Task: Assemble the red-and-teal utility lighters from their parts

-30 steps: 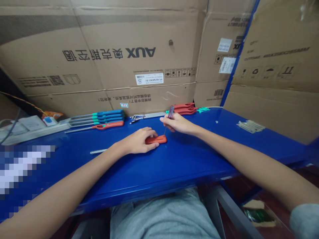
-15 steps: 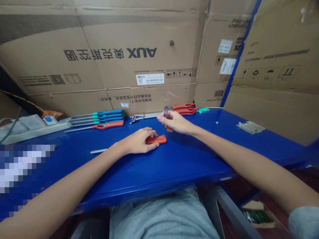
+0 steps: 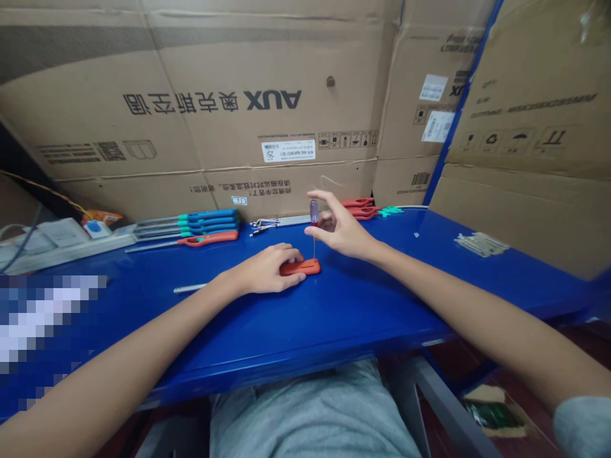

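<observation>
An orange-handled stick lighter [image 3: 310, 267] lies flat on the blue table, its thin metal tube [image 3: 189, 288] sticking out to the left beyond my left wrist. My left hand [image 3: 270, 268] is wrapped over the handle and presses it to the tabletop. In my right hand [image 3: 341, 228] is a small screwdriver [image 3: 314, 213] with a clear purple handle, held upright. Thumb and curled fingers are at the lower handle, while the index finger is lifted above. The screwdriver's tip meets the handle's right end; any screw there is too small to see.
Blue and orange stick lighters [image 3: 210, 224] lie stacked at the back left, beside a power strip [image 3: 71, 251]. Behind my right hand are metal tubes [image 3: 293, 221], red handle parts [image 3: 365, 210] and green pieces [image 3: 391, 210]. Small pale rods [image 3: 481, 244] lie right. Cardboard [image 3: 214, 76] walls the back.
My right hand's grip has loosened and its index finger has risen off the screwdriver handle. The screwdriver stays upright on the lighter handle. My left hand has not moved.
</observation>
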`<state>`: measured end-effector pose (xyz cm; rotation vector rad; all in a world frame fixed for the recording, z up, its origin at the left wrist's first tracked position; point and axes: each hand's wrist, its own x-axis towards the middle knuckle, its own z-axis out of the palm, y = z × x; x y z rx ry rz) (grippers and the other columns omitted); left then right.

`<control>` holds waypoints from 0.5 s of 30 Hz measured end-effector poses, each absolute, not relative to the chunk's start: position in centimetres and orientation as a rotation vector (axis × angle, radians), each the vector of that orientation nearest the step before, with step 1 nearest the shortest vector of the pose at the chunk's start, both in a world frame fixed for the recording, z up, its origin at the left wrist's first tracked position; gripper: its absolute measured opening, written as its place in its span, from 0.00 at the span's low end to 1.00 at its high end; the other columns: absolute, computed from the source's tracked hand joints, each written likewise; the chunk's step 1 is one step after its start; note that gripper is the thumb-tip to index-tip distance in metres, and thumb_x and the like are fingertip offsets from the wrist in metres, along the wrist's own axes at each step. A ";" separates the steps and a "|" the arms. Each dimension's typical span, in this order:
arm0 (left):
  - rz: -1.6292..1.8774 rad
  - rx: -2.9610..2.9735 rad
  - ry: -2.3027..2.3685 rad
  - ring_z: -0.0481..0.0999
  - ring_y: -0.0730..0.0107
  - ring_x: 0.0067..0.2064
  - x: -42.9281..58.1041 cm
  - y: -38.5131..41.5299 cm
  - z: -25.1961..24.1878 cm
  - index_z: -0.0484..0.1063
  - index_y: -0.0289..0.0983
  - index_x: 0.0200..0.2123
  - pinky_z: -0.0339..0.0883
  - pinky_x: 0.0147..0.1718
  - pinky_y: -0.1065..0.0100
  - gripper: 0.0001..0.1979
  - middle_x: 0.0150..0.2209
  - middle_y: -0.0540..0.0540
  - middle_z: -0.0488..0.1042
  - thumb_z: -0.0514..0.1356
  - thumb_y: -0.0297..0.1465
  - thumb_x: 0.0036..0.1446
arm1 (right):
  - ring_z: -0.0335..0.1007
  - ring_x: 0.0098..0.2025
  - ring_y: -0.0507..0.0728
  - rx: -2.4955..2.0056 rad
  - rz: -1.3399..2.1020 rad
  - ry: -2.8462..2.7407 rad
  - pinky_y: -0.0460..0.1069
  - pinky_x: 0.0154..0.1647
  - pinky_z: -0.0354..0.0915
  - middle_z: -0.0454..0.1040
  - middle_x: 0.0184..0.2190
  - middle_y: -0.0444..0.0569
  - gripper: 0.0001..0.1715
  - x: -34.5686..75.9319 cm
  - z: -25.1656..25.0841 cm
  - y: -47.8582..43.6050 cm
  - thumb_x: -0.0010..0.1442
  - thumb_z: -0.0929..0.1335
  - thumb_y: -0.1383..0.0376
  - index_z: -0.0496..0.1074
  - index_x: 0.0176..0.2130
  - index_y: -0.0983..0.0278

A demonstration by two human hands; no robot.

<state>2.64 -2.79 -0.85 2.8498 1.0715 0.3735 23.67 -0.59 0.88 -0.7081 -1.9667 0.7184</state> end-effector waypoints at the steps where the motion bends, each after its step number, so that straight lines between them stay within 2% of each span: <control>1: 0.377 2.848 1.071 0.71 0.58 0.41 2.6 -2.8 -0.9 0.71 0.34 0.44 0.64 0.41 0.62 0.17 0.40 0.41 0.72 0.56 0.41 0.59 | 0.64 0.30 0.53 -0.704 0.682 -1.983 0.49 0.34 0.64 0.65 0.27 0.41 0.37 23.8 0.9 -0.7 0.56 0.70 0.64 0.54 0.61 0.55; 4: 0.375 2.852 1.073 0.71 0.58 0.42 2.6 -2.7 -0.9 0.71 0.34 0.44 0.65 0.41 0.61 0.17 0.40 0.41 0.72 0.56 0.41 0.59 | 0.66 0.32 0.54 -0.692 0.564 -2.034 0.50 0.35 0.65 0.68 0.29 0.43 0.34 24.0 1.0 -1.2 0.58 0.69 0.63 0.57 0.61 0.56; 8: 0.360 2.861 1.081 0.71 0.58 0.41 2.6 -2.7 -0.9 0.71 0.34 0.43 0.65 0.41 0.62 0.17 0.39 0.41 0.72 0.56 0.41 0.59 | 0.69 0.41 0.56 -0.649 0.456 -2.053 0.49 0.38 0.67 0.71 0.41 0.48 0.29 24.0 1.2 -1.6 0.59 0.65 0.67 0.60 0.59 0.56; 10: 0.356 2.866 1.073 0.71 0.58 0.41 2.6 -2.7 -0.9 0.71 0.34 0.43 0.64 0.40 0.62 0.17 0.39 0.41 0.72 0.56 0.41 0.59 | 0.69 0.43 0.56 -0.614 0.460 -2.053 0.50 0.41 0.67 0.71 0.43 0.48 0.28 24.0 1.2 -1.7 0.59 0.64 0.69 0.61 0.59 0.57; 12: 0.360 2.866 1.070 0.71 0.58 0.41 2.6 -2.7 -0.9 0.71 0.35 0.44 0.65 0.41 0.62 0.17 0.39 0.41 0.72 0.56 0.41 0.59 | 0.69 0.41 0.55 -0.593 0.479 -2.056 0.50 0.41 0.68 0.71 0.43 0.48 0.29 24.0 1.2 -1.7 0.59 0.64 0.69 0.60 0.59 0.57; 15: 0.366 2.859 1.073 0.71 0.58 0.41 2.6 -2.7 -0.9 0.71 0.34 0.44 0.65 0.41 0.62 0.17 0.40 0.41 0.72 0.56 0.41 0.59 | 0.68 0.36 0.53 -0.602 0.482 -2.064 0.49 0.37 0.68 0.71 0.41 0.47 0.31 23.9 1.0 -1.6 0.59 0.65 0.67 0.58 0.60 0.56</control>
